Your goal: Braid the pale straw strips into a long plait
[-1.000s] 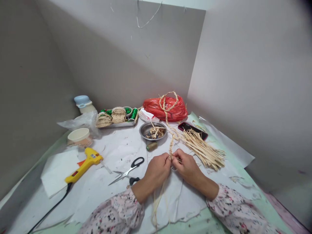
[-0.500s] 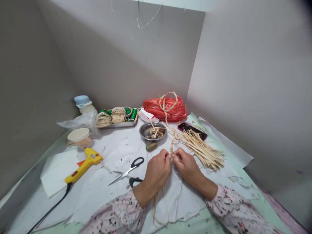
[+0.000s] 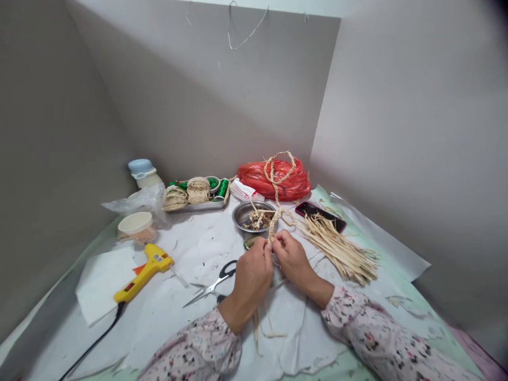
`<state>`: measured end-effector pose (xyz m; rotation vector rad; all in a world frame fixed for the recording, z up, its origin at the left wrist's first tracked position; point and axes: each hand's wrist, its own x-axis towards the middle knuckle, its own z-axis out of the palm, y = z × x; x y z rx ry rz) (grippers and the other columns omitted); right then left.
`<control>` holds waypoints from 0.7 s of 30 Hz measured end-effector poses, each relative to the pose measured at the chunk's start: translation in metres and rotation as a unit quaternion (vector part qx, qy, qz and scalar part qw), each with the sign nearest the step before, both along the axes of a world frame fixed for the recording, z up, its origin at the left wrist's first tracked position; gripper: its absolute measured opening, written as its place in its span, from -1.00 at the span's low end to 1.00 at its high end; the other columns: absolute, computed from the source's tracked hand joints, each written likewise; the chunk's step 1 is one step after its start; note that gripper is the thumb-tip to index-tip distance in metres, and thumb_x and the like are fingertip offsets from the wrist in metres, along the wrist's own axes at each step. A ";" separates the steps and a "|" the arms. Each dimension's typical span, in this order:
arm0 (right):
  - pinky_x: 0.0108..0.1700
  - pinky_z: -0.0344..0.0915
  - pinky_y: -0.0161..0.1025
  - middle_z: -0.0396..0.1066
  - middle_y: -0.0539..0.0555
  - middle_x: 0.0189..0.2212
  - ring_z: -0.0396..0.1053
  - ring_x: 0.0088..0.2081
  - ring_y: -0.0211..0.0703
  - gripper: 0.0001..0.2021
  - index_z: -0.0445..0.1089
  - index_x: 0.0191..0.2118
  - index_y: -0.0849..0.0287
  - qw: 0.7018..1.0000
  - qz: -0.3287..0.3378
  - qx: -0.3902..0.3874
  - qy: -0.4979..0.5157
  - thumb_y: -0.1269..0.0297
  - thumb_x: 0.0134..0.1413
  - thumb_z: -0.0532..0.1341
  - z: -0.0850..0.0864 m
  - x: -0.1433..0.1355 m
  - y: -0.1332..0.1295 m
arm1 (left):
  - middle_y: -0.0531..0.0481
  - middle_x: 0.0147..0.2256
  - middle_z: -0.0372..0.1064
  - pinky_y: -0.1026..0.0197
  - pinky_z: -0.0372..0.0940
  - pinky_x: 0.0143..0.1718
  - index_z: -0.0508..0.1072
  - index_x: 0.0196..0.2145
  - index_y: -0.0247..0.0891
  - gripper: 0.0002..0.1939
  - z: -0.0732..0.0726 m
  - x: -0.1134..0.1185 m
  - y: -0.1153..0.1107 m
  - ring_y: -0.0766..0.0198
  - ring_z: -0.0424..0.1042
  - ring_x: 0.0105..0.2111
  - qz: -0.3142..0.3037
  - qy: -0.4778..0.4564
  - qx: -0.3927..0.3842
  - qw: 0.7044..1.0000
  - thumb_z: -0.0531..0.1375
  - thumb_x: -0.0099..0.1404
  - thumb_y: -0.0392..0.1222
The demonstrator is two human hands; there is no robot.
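Between my two hands runs a braided straw cord [image 3: 273, 225], its far end looped over a red plastic bag. My left hand [image 3: 254, 272] pinches the near end of the braid, thumb against fingers. Right beside it, my right hand [image 3: 292, 259] is closed on the same braid, fingertips almost touching the left thumb. Loose straw strands [image 3: 256, 328] hang below my left hand onto the paper. To the right of my right hand lies a bundle of straw strips [image 3: 341, 246]. Scissors [image 3: 214, 283] rest left of my left hand, one handle partly hidden by it.
A metal bowl [image 3: 254, 205] of scraps stands just beyond my hands. The red bag [image 3: 254, 177], a phone [image 3: 304, 207] and a tray [image 3: 194, 207] with coiled braids and green thread lie farther back. On the left are a yellow glue gun [image 3: 138, 278] and a paper cup [image 3: 135, 225].
Both hands have risen slightly and drawn left with the braid, now partly covering the thread spool near the bowl. The whole view has shifted a little.
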<state>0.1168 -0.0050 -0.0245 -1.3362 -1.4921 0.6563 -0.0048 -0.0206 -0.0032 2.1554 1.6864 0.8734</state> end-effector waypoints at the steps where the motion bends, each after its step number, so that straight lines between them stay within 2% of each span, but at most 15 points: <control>1: -0.31 0.19 -0.28 0.39 -0.01 -0.46 0.32 -0.41 -0.18 -0.84 0.30 -0.36 0.14 1.000 -0.004 0.003 0.006 0.19 0.13 0.07 0.000 -0.002 0.002 | -0.02 -0.38 0.41 0.25 0.06 -0.40 0.32 -0.27 -0.21 -0.74 0.000 -0.001 0.001 0.23 0.39 -0.41 0.006 0.006 0.002 1.000 -0.13 0.41 -0.17; 10: -0.31 0.22 -0.24 0.37 0.01 -0.45 0.31 -0.39 -0.14 -0.83 0.27 -0.38 0.13 0.999 -0.007 -0.018 0.036 0.18 0.14 0.06 -0.004 0.005 -0.005 | -0.09 -0.35 0.47 0.24 0.12 -0.37 0.38 -0.18 -0.21 -0.70 0.000 0.003 -0.006 0.21 0.44 -0.38 -0.041 0.046 -0.008 0.998 -0.12 0.40 -0.20; 21: -0.33 0.19 -0.25 0.34 -0.01 -0.47 0.29 -0.42 -0.16 -0.85 0.26 -0.37 0.12 0.999 -0.024 -0.004 -0.025 0.22 0.16 0.03 0.002 0.004 -0.007 | -0.13 -0.34 0.51 0.21 0.17 -0.40 0.41 -0.16 -0.23 -0.71 -0.002 0.008 -0.010 0.14 0.49 -0.39 -0.057 0.116 -0.041 0.991 -0.09 0.38 -0.22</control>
